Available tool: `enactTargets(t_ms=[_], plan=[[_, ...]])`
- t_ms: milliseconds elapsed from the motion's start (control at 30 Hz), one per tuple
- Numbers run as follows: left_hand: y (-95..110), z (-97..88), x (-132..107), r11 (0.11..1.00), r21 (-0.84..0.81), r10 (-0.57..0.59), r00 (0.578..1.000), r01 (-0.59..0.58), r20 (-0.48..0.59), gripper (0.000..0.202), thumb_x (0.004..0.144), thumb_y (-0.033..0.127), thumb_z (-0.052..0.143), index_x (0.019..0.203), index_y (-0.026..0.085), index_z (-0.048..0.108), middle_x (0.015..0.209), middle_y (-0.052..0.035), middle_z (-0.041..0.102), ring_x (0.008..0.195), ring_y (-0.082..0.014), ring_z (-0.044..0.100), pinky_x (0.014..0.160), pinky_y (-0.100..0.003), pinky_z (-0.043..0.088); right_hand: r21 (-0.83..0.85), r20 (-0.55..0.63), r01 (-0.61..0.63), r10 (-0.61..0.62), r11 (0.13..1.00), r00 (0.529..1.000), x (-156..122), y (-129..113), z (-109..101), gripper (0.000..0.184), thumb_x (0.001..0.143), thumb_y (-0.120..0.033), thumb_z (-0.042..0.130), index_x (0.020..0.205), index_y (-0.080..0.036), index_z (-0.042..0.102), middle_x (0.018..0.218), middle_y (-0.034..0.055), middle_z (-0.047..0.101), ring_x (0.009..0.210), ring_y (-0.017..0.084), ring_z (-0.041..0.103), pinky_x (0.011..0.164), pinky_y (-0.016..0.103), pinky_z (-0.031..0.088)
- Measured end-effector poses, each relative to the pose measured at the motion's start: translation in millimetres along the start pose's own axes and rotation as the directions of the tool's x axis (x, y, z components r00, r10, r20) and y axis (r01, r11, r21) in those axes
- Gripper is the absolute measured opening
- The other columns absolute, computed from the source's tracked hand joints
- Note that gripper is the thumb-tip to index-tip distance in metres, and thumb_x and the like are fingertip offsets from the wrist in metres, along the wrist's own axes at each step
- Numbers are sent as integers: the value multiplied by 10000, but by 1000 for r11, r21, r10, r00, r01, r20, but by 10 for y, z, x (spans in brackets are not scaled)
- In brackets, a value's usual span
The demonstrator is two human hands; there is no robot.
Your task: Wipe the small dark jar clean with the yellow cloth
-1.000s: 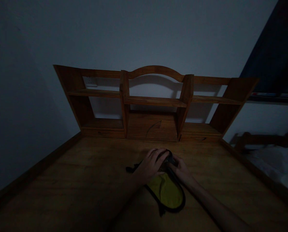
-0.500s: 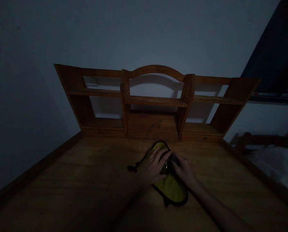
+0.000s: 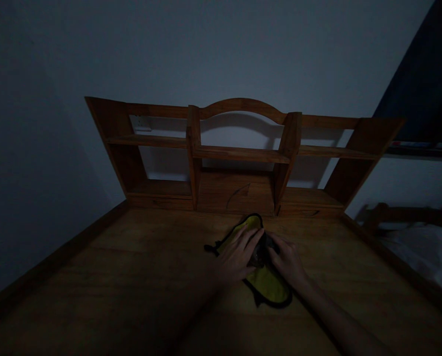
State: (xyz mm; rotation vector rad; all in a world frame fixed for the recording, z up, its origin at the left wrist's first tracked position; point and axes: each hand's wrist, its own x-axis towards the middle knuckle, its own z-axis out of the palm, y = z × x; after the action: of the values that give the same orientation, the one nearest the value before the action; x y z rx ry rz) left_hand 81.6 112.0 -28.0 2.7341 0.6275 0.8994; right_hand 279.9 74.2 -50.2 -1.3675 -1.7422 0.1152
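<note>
A yellow-green fabric pouch with black edging [image 3: 271, 287] lies slantwise on the wooden desk [image 3: 132, 287], with a dark tab sticking out at its left. At its middle is a dark, shiny object [image 3: 257, 256], mostly covered by my hands, so its kind is unclear. My left hand [image 3: 239, 254] rests over the pouch with fingers stretched out, thumb apart, beside the shiny object. On the other side, my right hand [image 3: 286, 259] has its fingers bent and pinched on a dark part at the pouch's right edge.
A wooden shelf unit [image 3: 239, 155] with open compartments and small drawers stands along the desk's back. Raised wooden edges [image 3: 391, 272] run down both sides. Light-coloured bedding [image 3: 424, 252] lies beyond the right edge. The room is dim.
The pouch has shifted slightly right and away from me, with both hands still on it. A bright glint on the shiny object has faded.
</note>
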Motion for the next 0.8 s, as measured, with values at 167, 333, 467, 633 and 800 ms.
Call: enactTargets(t_ms=[167,333,467,633,800], plan=[[15,3,9,999,40,-5,1000,6,-31,965,725,260,743,1474,203,137,1425,-101,368,1403,-286,205,1145,-461,284,137,-50,-87,95,987,994,15,-9,8,342,835,-229,520,1157,-235,634,1115,57,676,998,266,631,890,389,482],[-2,34,-3,998,68,2,996,4,-90,845,736,341,736,1421,184,267,1390,-115,408,1378,-279,276,1154,-475,263,238,-39,-169,184,956,982,36,-53,24,289,863,-318,541,1099,-205,662,1042,56,702,910,266,649,830,372,503],[-24,64,-29,994,107,-5,989,22,-151,845,753,373,721,1425,174,248,1397,-123,407,1380,-279,275,1150,-487,275,309,-24,-235,255,922,967,68,-165,6,322,881,-405,536,1057,-177,681,978,61,715,892,274,639,794,358,508],[-8,62,-41,989,148,7,977,25,-212,842,756,364,718,1423,168,243,1387,-124,423,1363,-283,311,1146,-504,284,453,19,-314,343,834,939,104,-249,-16,352,854,-463,591,987,-153,693,937,46,713,890,258,633,783,323,501],[-1,47,-30,985,172,36,963,11,-269,824,767,340,707,1417,145,240,1353,-138,453,1315,-278,380,1156,-516,260,665,132,-408,440,626,888,116,-129,68,380,774,-454,705,1020,-164,685,964,55,711,874,250,650,769,325,510]])
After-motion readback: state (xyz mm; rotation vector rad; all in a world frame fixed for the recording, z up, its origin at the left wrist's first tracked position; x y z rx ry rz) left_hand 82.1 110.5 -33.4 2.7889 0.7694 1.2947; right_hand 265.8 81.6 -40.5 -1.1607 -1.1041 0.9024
